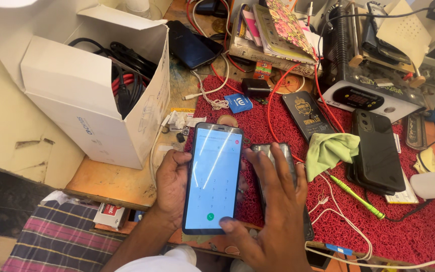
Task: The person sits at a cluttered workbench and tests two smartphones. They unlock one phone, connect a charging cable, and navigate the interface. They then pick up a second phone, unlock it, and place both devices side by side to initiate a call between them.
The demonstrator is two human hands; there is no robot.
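While the left hand [173, 187] cradles a smartphone [213, 179] upright over the front edge of the red mat [409, 226], its fingers are wrapped around the phone's sides, thumb on the left edge, fingertips showing at the right edge. Screen lit, pale blue, dial pad showing, with glare streaks across it.

Right hand [273, 211]: fingers spread apart, palm down, thumb tip touching the bottom right corner of the smartphone. The other fingers lie over a second phone [278, 156], dark, flat on the mat just right of the held one; it is mostly covered by the hand.

Right of that: a green cloth [331, 151] crumpled on the mat, a green pen [358, 197] slanting below it, and a stack of dark phones [378, 153] touching the cloth's right side. A white cable [348, 236] loops across the mat's front.

Back of the bench: a black box with a round emblem [308, 113], a white machine with a red digital readout [363, 95], a pile of books [273, 32].

Left side: an open white cardboard box [91, 106] with black and red cables inside, standing on the wooden bench [112, 184]. Another dark phone [192, 45] lies behind it.
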